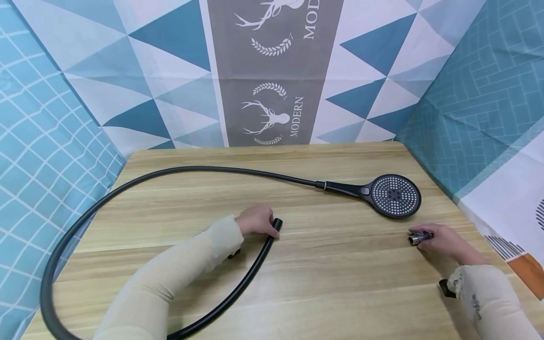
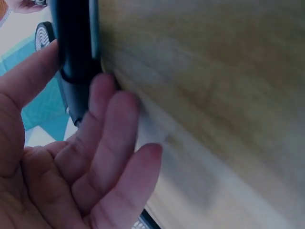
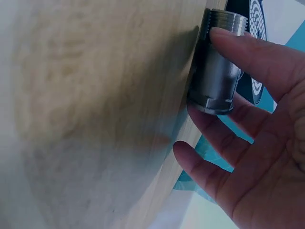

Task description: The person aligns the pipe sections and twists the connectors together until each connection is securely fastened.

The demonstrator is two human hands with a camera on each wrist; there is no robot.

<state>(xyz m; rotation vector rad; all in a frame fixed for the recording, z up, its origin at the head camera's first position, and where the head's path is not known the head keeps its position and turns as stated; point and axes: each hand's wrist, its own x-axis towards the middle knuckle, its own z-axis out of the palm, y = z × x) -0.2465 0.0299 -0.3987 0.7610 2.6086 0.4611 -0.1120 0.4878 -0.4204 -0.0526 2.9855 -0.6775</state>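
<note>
My left hand [image 1: 256,220] pinches the end of a black shower hose [image 1: 251,273] near the middle of the wooden table, thumb on one side and fingertips on the other. In the left wrist view the smooth end sleeve of the hose [image 2: 71,38] lies between them. Over at the right side, my right hand [image 1: 444,243] holds a small metal threaded fitting [image 1: 418,239] between thumb and fingers. The right wrist view shows the fitting [image 3: 215,71] close to the tabletop, its thread uppermost in the picture. Beyond this hand lies a black shower head [image 1: 395,196], face up.
The hose loops round the table's left side, partly out of view at the bottom, and joins the handle of the shower head [image 1: 345,189]. Patterned cloths [image 1: 170,80] hang behind and beside the wooden table [image 1: 340,283].
</note>
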